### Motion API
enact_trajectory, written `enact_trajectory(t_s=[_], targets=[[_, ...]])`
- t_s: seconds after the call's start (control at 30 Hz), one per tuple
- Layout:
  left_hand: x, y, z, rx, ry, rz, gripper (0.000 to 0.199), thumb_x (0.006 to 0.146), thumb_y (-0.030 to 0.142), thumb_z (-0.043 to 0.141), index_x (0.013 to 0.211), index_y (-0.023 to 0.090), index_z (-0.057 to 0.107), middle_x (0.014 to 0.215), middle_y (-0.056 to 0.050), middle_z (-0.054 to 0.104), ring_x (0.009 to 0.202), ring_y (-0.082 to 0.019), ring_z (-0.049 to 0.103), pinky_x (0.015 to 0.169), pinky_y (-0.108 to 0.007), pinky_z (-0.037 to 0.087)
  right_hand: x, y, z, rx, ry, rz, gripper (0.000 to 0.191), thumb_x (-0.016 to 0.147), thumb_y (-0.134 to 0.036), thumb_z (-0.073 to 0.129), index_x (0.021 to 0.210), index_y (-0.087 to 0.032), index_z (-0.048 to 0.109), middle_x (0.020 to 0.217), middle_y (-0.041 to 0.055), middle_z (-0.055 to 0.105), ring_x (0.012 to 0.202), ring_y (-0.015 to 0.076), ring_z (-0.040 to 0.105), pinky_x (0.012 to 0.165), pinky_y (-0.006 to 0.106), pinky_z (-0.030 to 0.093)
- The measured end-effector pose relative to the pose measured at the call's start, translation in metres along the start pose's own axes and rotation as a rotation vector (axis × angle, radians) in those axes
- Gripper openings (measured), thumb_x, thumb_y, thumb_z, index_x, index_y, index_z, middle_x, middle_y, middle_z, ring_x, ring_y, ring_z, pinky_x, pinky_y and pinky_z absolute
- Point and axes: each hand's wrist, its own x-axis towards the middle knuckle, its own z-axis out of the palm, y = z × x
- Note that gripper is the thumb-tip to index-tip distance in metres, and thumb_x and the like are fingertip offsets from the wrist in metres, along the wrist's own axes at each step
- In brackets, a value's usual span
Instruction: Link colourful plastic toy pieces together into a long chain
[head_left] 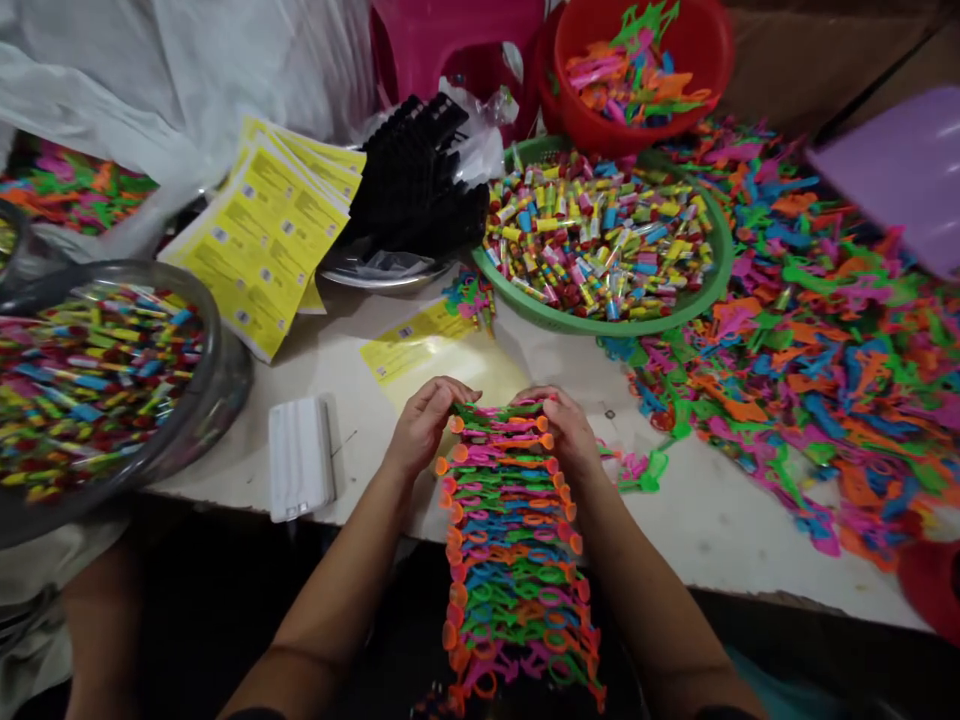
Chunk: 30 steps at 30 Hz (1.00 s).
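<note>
A long strip of linked plastic pieces (517,520) in pink, green, blue and orange hangs down over the table's front edge, with round orange ends along both sides. My left hand (431,425) pinches its top left corner. At the top right corner my right hand (566,430) has its fingers closed on the same strip. Just beyond the hands a yellow printed sheet (409,345) lies on the table (360,420). To the right of my right hand, a few loose plastic pieces (637,468) rest on the tabletop.
A green basket (607,322) and a grey basin (214,400) hold small colourful tubes. Loose plastic pieces (817,350) cover the right side. Behind stand a red bowl (716,50), yellow sheets (270,230) and black strips (420,180). A white box (300,458) lies at front left.
</note>
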Motion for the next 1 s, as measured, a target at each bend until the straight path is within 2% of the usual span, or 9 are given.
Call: enact_trajectory(t_s=[0.13,0.33,0.43,0.53,0.6,0.7,0.8,0.9,1.0], targets=[[0.001,-0.001,-0.002,0.018,0.037,0.021,0.023,0.081,0.036,0.053,0.072,0.016,0.059,0.074,-0.002,0.054,0.078,-0.015,0.056,0.089,-0.042,0.044,-0.003,0.003,-0.002,0.009,-0.012,-0.040,0.024,0.068,-0.044,0.060,0.076,-0.021,0.063,0.079,0.0024,0.064,0.073,0.0151,0.059,0.068,0.029,0.048],[-0.003,0.001,-0.001,0.031,-0.035,-0.014,0.025,0.081,0.037,0.052,0.073,0.015,0.061,0.075,-0.004,0.057,0.081,-0.017,0.058,0.086,-0.040,0.045,-0.002,0.003,-0.002,0.022,-0.051,-0.011,0.023,0.069,-0.043,0.062,0.077,-0.022,0.063,0.080,0.0018,0.065,0.075,0.0157,0.060,0.069,0.030,0.049],[-0.006,0.002,-0.004,0.094,-0.020,-0.042,0.028,0.079,0.042,0.054,0.083,0.016,0.063,0.084,-0.007,0.061,0.087,-0.019,0.059,0.086,-0.039,0.045,-0.001,0.002,-0.005,0.046,-0.075,0.009,0.030,0.070,-0.048,0.059,0.083,-0.021,0.064,0.090,0.0041,0.065,0.078,0.0175,0.061,0.071,0.033,0.049],[-0.012,0.003,-0.013,0.158,0.035,0.018,0.031,0.076,0.043,0.057,0.095,0.018,0.061,0.098,-0.008,0.062,0.096,-0.021,0.057,0.090,-0.040,0.042,-0.002,0.004,-0.012,0.108,0.009,-0.034,0.035,0.072,-0.053,0.053,0.090,-0.023,0.063,0.095,0.0043,0.065,0.084,0.0184,0.060,0.074,0.035,0.048],[-0.018,0.004,-0.021,0.230,0.079,0.077,0.023,0.075,0.038,0.060,0.090,0.020,0.061,0.099,-0.006,0.062,0.096,-0.020,0.057,0.090,-0.040,0.042,-0.003,0.007,-0.019,0.105,0.107,-0.116,0.028,0.074,-0.048,0.053,0.083,-0.024,0.063,0.088,0.0027,0.064,0.084,0.0170,0.059,0.077,0.035,0.047],[-0.025,0.006,-0.027,0.351,0.080,0.111,0.013,0.076,0.030,0.060,0.083,0.019,0.062,0.097,-0.006,0.062,0.094,-0.020,0.058,0.085,-0.038,0.044,-0.010,0.011,-0.025,-0.012,0.193,-0.273,0.020,0.077,-0.038,0.053,0.071,-0.022,0.063,0.076,0.0023,0.059,0.078,0.0154,0.055,0.077,0.032,0.045],[-0.028,0.008,-0.023,0.377,0.014,0.150,0.015,0.075,0.029,0.061,0.087,0.020,0.062,0.103,-0.008,0.060,0.096,-0.021,0.058,0.085,-0.039,0.045,-0.020,0.010,-0.023,-0.196,0.169,-0.370,0.026,0.079,-0.041,0.049,0.077,-0.022,0.066,0.080,0.0047,0.056,0.084,0.0178,0.052,0.081,0.035,0.041],[-0.026,0.011,-0.015,0.339,0.003,0.180,0.021,0.071,0.025,0.067,0.090,0.022,0.060,0.109,-0.006,0.058,0.098,-0.020,0.058,0.088,-0.040,0.044,-0.025,0.003,-0.015,-0.372,0.123,-0.365,0.029,0.077,-0.047,0.051,0.084,-0.024,0.068,0.087,0.0058,0.054,0.089,0.0201,0.051,0.083,0.038,0.040],[-0.023,0.013,-0.011,0.318,-0.010,0.183,0.037,0.067,0.018,0.069,0.100,0.028,0.056,0.116,-0.004,0.055,0.100,-0.019,0.058,0.090,-0.040,0.043,-0.025,-0.004,-0.009,-0.468,0.140,-0.343,0.020,0.074,-0.042,0.058,0.080,-0.025,0.069,0.086,0.0046,0.053,0.086,0.0191,0.051,0.081,0.037,0.040]])
